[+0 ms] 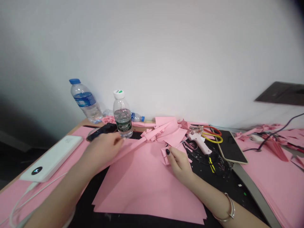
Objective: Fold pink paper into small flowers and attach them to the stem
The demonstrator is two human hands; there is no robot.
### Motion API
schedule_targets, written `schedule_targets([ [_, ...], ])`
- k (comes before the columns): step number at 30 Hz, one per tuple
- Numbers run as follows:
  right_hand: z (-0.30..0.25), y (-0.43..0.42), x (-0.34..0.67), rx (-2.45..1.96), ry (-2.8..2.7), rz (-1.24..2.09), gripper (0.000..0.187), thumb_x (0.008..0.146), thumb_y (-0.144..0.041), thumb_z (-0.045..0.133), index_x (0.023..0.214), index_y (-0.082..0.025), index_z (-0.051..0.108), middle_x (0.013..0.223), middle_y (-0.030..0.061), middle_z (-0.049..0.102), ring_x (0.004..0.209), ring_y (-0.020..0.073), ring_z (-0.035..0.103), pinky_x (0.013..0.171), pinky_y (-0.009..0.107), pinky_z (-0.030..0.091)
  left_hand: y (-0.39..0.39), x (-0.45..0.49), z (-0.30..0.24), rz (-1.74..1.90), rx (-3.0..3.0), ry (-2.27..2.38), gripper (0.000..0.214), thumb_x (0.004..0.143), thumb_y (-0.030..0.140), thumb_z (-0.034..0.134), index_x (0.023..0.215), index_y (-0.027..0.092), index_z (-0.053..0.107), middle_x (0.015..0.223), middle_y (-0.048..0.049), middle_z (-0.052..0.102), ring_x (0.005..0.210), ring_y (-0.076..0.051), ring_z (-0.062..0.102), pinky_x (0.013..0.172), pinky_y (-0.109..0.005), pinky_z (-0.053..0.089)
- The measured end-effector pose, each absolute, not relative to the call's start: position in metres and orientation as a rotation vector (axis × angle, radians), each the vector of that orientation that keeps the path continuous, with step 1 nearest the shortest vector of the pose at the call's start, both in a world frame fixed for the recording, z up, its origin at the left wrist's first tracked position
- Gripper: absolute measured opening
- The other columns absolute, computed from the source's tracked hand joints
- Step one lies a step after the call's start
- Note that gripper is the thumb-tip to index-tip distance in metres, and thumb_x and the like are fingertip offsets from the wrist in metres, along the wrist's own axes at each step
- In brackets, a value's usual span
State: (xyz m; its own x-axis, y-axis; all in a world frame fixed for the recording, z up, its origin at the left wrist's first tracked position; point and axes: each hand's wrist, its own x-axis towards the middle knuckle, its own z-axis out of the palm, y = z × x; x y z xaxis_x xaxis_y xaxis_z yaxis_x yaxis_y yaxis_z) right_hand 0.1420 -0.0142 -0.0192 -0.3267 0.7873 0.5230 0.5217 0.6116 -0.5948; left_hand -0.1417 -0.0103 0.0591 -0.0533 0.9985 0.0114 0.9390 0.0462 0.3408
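Note:
My left hand (104,147) is closed round the near end of a long folded pink paper strip (140,144) that runs up to the right toward a heap of folded pink pieces (166,129). My right hand (179,163), with dark nail polish and a silver bracelet at the wrist, pinches a small folded pink paper piece (165,155). Both hands rest over a large pink paper sheet (147,183) lying on a black mat (213,177).
Two upright water bottles (84,101) (122,114) stand near the wall, a third lies behind. A white power bank (51,158) with cable is at left. A glue gun (199,142), scissors with coloured handles (213,134), a phone (231,148) and more pink sheets (277,177) lie at right.

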Motion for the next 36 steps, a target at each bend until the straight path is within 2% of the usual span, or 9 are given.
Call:
schedule_targets([
  [5, -0.016, -0.014, 0.141, -1.056, -2.002, 0.435, 0.035, 0.101, -0.030, 0.034, 0.067, -0.025, 0.025, 0.057, -0.0047, 0.035, 0.049, 0.0139, 0.037, 0.048, 0.027, 0.028, 0.004, -0.187, 0.038, 0.482, 1.990, 2.370, 0.026, 0.090, 0.032, 0.044, 0.108, 0.016, 0.055, 0.112, -0.0193, 0.068, 0.101, -0.036, 0.067, 0.074, -0.040, 0.050],
  [10, -0.016, -0.014, 0.140, -1.044, -2.007, 0.450, 0.035, 0.101, -0.030, 0.034, 0.067, -0.025, 0.024, 0.056, -0.0052, 0.033, 0.049, 0.0138, 0.036, 0.048, 0.027, 0.026, 0.009, -0.193, 0.007, 0.288, 1.953, 2.478, 0.034, 0.088, 0.035, 0.047, 0.112, 0.015, 0.059, 0.128, -0.0256, 0.061, 0.112, -0.046, 0.062, 0.096, -0.068, 0.039],
  [15, -0.017, -0.014, 0.140, -1.046, -2.013, 0.449, 0.034, 0.100, -0.028, 0.034, 0.067, -0.025, 0.024, 0.057, -0.0051, 0.034, 0.049, 0.0138, 0.036, 0.049, 0.027, 0.026, 0.006, -0.190, -0.004, 0.309, 2.050, 2.470, 0.036, 0.090, 0.038, 0.044, 0.114, 0.016, 0.060, 0.129, -0.0272, 0.060, 0.123, -0.048, 0.053, 0.099, -0.075, 0.032],
  [21, -0.017, -0.013, 0.140, -1.049, -2.009, 0.439, 0.035, 0.100, -0.029, 0.034, 0.067, -0.025, 0.024, 0.056, -0.0053, 0.033, 0.049, 0.0135, 0.036, 0.048, 0.027, 0.026, 0.001, -0.177, 0.009, 0.462, 2.055, 2.460, 0.035, 0.091, 0.038, 0.043, 0.113, 0.015, 0.057, 0.124, -0.0249, 0.061, 0.119, -0.045, 0.056, 0.100, -0.070, 0.036],
  [25, -0.015, -0.013, 0.139, -1.041, -2.009, 0.445, 0.035, 0.100, -0.029, 0.035, 0.067, -0.025, 0.024, 0.056, -0.0051, 0.034, 0.048, 0.0133, 0.036, 0.048, 0.027, 0.026, -0.015, -0.156, 0.038, 0.802, 2.032, 2.297, 0.018, 0.092, 0.036, 0.045, 0.089, 0.022, 0.057, 0.093, -0.0107, 0.069, 0.097, -0.033, 0.065, 0.085, -0.044, 0.049],
  [29, -0.011, -0.014, 0.138, -1.014, -2.031, 0.445, 0.034, 0.098, -0.025, 0.037, 0.066, -0.025, 0.025, 0.055, -0.0049, 0.036, 0.048, 0.0130, 0.036, 0.048, 0.027, 0.027, -0.036, -0.120, 0.054, 1.194, 2.205, 1.876, 0.019, 0.091, 0.029, 0.047, 0.074, 0.022, 0.051, 0.078, -0.0041, 0.061, 0.077, -0.022, 0.060, 0.072, -0.033, 0.048],
  [32, -0.012, -0.015, 0.138, -0.977, -2.063, 0.449, 0.033, 0.096, -0.021, 0.039, 0.065, -0.024, 0.029, 0.055, -0.0041, 0.041, 0.049, 0.0128, 0.039, 0.048, 0.026, 0.028, -0.041, -0.087, 0.049, 1.031, 2.123, 1.484, 0.013, 0.087, 0.030, 0.057, 0.097, 0.022, 0.059, 0.090, -0.0032, 0.063, 0.066, -0.016, 0.055, 0.063, -0.029, 0.047],
  [34, -0.015, -0.015, 0.138, -0.955, -2.069, 0.464, 0.031, 0.094, -0.019, 0.043, 0.066, -0.024, 0.033, 0.056, -0.0035, 0.045, 0.050, 0.0127, 0.041, 0.049, 0.025, 0.031, -0.034, -0.068, 0.039, 0.906, 1.966, 1.286, 0.044, 0.080, 0.032, 0.067, 0.122, 0.024, 0.056, 0.106, -0.0054, 0.065, 0.071, -0.016, 0.057, 0.063, -0.028, 0.048],
  [36, -0.017, -0.014, 0.138, -0.940, -2.056, 0.474, 0.028, 0.093, -0.018, 0.045, 0.067, -0.023, 0.036, 0.058, -0.0030, 0.048, 0.050, 0.0126, 0.043, 0.049, 0.025, 0.032, -0.022, -0.055, 0.028, 0.729, 1.797, 1.043, 0.057, 0.074, 0.028, 0.074, 0.128, 0.024, 0.057, 0.104, -0.0049, 0.066, 0.072, -0.016, 0.060, 0.063, -0.027, 0.048],
])
